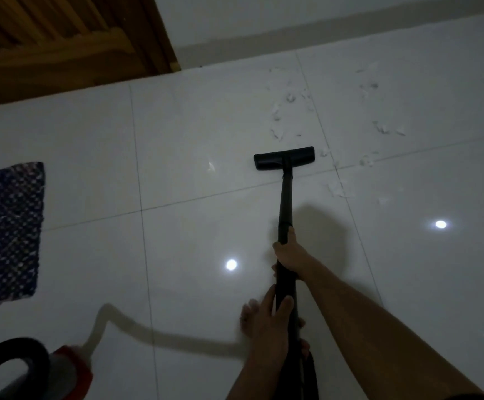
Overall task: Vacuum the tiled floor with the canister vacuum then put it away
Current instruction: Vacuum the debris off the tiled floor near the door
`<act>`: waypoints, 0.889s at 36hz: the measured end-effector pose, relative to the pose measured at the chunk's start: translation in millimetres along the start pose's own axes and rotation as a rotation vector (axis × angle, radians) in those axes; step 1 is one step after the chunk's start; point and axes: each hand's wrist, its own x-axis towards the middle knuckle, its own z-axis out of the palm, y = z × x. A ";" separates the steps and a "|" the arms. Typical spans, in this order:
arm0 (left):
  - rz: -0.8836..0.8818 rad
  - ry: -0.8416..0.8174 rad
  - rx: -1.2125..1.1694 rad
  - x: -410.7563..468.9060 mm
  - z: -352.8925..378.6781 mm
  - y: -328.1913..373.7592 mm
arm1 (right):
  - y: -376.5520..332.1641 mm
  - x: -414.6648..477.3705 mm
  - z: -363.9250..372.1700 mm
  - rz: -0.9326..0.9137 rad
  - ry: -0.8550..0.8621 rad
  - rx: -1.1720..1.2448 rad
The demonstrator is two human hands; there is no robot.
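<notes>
The black vacuum wand [285,203] runs from my hands out to its flat floor head [283,157], which lies on the white tiled floor [194,134]. My right hand [289,256] grips the wand higher up, arm reaching in from the lower right. My left hand [266,321] grips the wand lower, close to my body. White scraps of debris [289,111] lie scattered just beyond and to the right of the head. The red and black canister [32,370] stands at the bottom left, with a pale hose [102,321] rising from it.
A dark woven mat [6,232] lies on the floor at the left. A wooden door [70,36] and the white wall with its skirting [321,30] close the far side. Two ceiling lights reflect on the glossy tiles.
</notes>
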 end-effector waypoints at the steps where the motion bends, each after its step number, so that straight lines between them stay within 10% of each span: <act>1: -0.007 -0.002 -0.006 8.7 -1.7 11.2 | -13.3 7.0 -1.6 0.004 0.015 0.016; 32: 0.022 0.036 -0.063 223.6 44.2 297.6 | -305.6 195.5 -111.4 -0.005 0.038 0.040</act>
